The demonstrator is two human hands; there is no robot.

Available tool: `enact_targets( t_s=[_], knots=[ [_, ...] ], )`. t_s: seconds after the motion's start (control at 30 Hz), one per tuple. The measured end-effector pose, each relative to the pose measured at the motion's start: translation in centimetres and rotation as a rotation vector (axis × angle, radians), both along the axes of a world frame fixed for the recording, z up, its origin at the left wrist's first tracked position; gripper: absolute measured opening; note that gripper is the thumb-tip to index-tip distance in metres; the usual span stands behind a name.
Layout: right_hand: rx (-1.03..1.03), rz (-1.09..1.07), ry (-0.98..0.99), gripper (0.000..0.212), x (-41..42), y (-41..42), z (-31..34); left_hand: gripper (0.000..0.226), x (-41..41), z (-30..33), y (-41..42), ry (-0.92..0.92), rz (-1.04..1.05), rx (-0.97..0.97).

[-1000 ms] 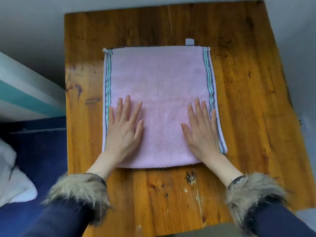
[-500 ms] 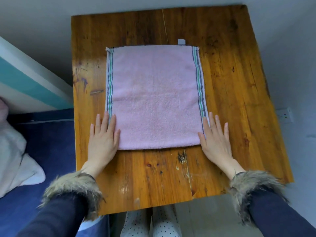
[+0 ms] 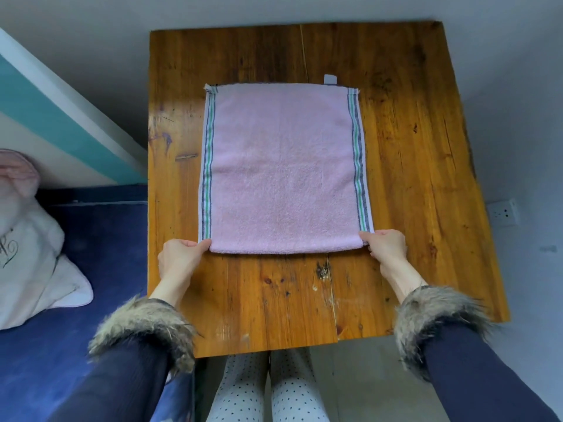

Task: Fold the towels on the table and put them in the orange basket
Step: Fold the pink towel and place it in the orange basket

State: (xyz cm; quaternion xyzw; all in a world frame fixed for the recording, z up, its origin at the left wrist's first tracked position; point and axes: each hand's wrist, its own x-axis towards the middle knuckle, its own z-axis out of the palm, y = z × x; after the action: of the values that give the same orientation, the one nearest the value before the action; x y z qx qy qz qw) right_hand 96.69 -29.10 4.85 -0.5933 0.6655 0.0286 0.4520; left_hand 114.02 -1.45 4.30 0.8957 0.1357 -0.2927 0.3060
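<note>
A pink towel (image 3: pixel 283 169) with grey and green stripes along its left and right edges lies flat, folded double, on the wooden table (image 3: pixel 411 153). My left hand (image 3: pixel 179 258) pinches the towel's near left corner. My right hand (image 3: pixel 387 243) pinches its near right corner. Both hands rest on the table at the towel's near folded edge. A small white label (image 3: pixel 330 79) sticks out at the far edge. No orange basket is in view.
A blue bed or mat (image 3: pixel 100 269) lies left of the table, with white and pink cloth (image 3: pixel 27 239) on it. A white and teal wall (image 3: pixel 61 123) runs behind it. A wall socket (image 3: pixel 502 212) sits at the right. My knees show below the table's near edge.
My hands slid off the towel's top outward to its sides, then closed on its two near corners. The view pulled back and the towel has stayed flat.
</note>
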Motion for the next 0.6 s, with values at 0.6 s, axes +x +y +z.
enact_targets(
  t_s=[0.6],
  knots=[
    [0.180, -0.145, -0.080, 0.019, -7.0, 2.6, 5.8, 0.024, -4.0, 6.3, 5.4, 0.498, 0.499, -0.423]
  ],
)
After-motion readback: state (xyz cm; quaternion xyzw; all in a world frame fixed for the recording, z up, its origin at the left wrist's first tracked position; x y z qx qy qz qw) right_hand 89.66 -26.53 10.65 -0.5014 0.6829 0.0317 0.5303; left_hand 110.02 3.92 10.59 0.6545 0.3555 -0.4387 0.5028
